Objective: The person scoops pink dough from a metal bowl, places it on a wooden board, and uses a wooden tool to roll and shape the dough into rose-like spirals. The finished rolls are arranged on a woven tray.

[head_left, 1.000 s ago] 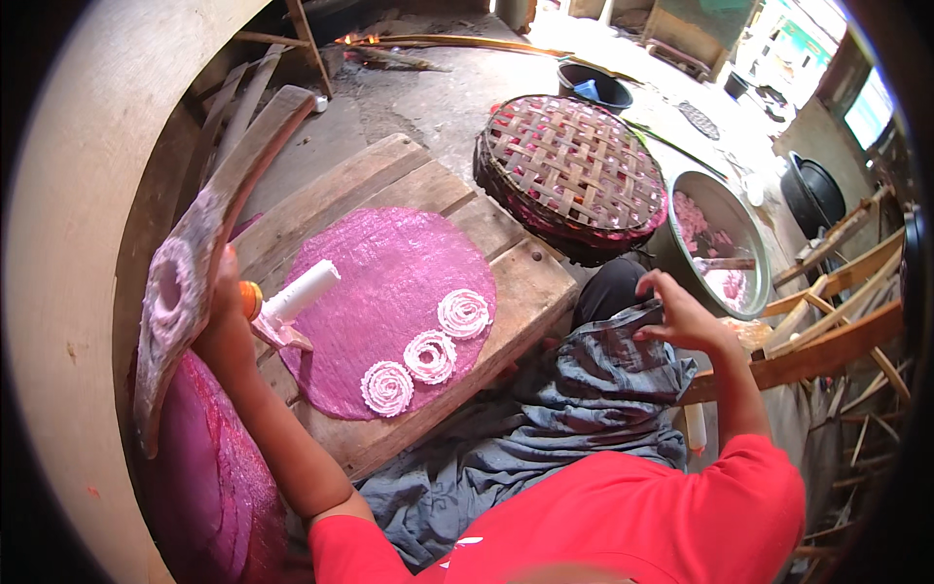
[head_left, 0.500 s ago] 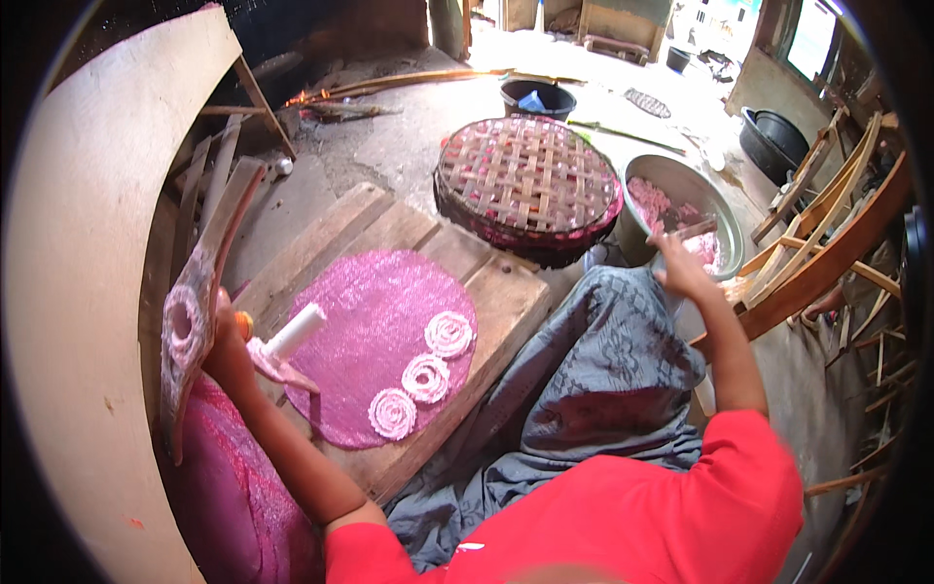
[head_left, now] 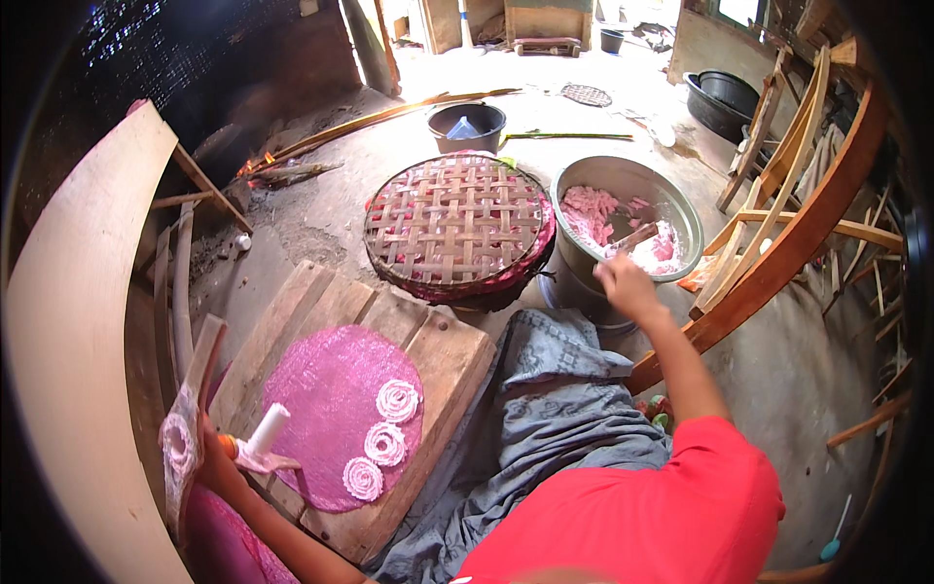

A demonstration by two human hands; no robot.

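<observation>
My left hand (head_left: 216, 459) is closed round a wooden dough press in two parts: a long wooden bar with a holed middle (head_left: 178, 440) and a piece with a white plunger (head_left: 267, 428). Beside it, a round pink mesh mat (head_left: 316, 399) lies on a low slatted wooden table (head_left: 443, 350). Three pale pink dough swirls (head_left: 385, 444) sit along the mat's right edge. My right hand (head_left: 630, 287) is closed on a flat wooden paddle (head_left: 637, 237) at the near rim of a large grey basin (head_left: 574, 248). Pink dough (head_left: 592, 209) lies in the basin; my right fingers are partly hidden.
A stack of round woven trays (head_left: 457, 229) stands beyond the table. Behind it is a black bucket (head_left: 467, 122) with something blue inside. A small fire (head_left: 258, 165) burns at the far left. Wooden frames (head_left: 778, 253) crowd the right; a curved pale board (head_left: 78, 321) stands left.
The view has shifted, so the basin and trays appear further left and the table lower. My right hand stays at the basin with the paddle; my left still holds the press.
</observation>
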